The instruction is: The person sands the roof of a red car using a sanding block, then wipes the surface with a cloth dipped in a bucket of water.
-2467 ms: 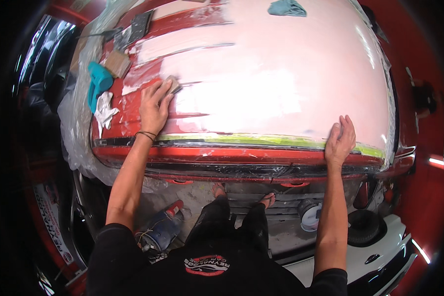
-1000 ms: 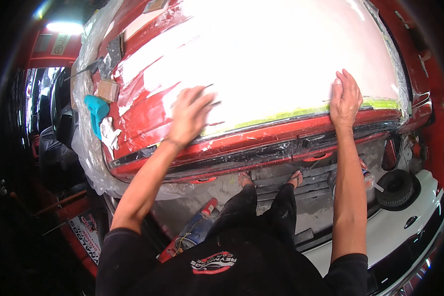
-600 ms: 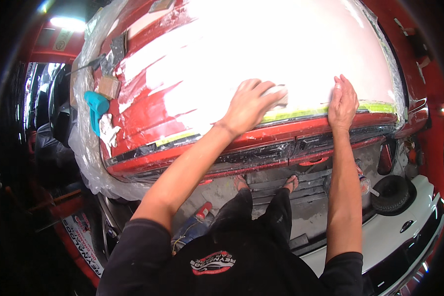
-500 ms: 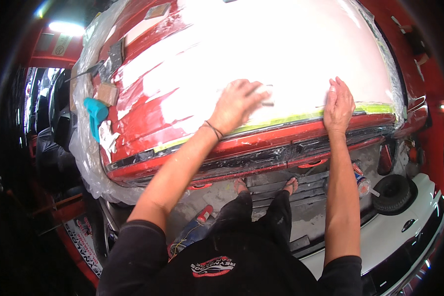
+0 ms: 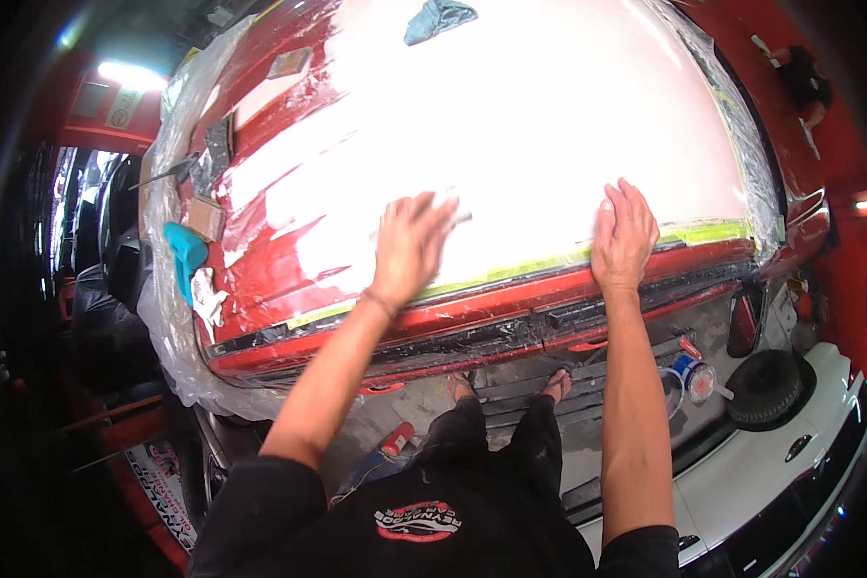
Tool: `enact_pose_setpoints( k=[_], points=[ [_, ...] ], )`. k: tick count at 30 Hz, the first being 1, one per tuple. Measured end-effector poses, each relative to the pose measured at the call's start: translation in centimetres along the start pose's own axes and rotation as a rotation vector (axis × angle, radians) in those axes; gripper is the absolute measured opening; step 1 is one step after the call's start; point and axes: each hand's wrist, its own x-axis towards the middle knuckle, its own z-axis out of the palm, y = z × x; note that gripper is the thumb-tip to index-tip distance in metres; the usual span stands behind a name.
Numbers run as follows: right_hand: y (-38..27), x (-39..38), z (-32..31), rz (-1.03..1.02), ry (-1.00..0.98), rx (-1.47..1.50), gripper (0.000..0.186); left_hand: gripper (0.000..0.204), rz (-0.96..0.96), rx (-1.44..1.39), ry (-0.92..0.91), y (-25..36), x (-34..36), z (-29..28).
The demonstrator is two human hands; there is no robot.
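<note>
Gripping small block (image 5: 463,218) in part-curled left hand (image 5: 409,249), centre of frame, over pale roof panel (image 5: 549,116). Resting open, nearly straight-fingered right hand (image 5: 626,239) right of centre, holding nothing visible. Apparently calling for flat block, even pressure, sparing yellow-green tape (image 5: 708,232).

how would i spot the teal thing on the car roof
On the red car roof, follow the left edge, where clear plastic sheeting hangs. Beside a brown block and a crumpled white scrap lies the teal thing, the only bright blue-green item there.
</note>
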Motion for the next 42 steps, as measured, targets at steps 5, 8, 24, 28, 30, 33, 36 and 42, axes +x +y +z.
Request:
enact_pose_setpoints(
  k=[5,8,24,28,30,33,36,42],
  points=[
    [0.4,0.0,-0.3,0.003,-0.005,-0.011,0.034,0.044,-0.045,-0.019,0.083,-4.6,7.1,0.1],
    [-0.9,-0.2,0.7,-0.008,-0.02,0.035,0.034,0.037,-0.161,0.148,0.234,-12.7,17.4,0.4],
    [-0.3,0.0,0.1,-0.018,-0.007,0.009,0.034,0.04,-0.297,0.304,0.116,-9.2,14.4,-0.8],
    [-1.4,-0.2,0.8,-0.026,-0.014,0.038,0.035,0.031,-0.404,0.394,0.089,-14.9,21.5,-1.8],
    [-0.3,0.1,0.4,-0.029,-0.005,0.018,0.035,0.034,-0.356,0.339,0.012,-13.8,20.2,-1.6],
    [0.1,0.5,-0.2,0.002,-0.011,-0.002,0.035,0.038,-0.215,0.239,0.048,-11.2,11.5,-2.2],
    [0.1,0.6,-0.1,-0.03,-0.001,0.004,0.035,0.042,-0.163,0.239,0.069,-9.9,5.9,-3.4],
    [-0.5,0.3,0.5,-0.062,-0.031,0.0,0.036,0.031,-0.311,0.264,0.141,-12.8,16.7,-1.8]
  ],
)
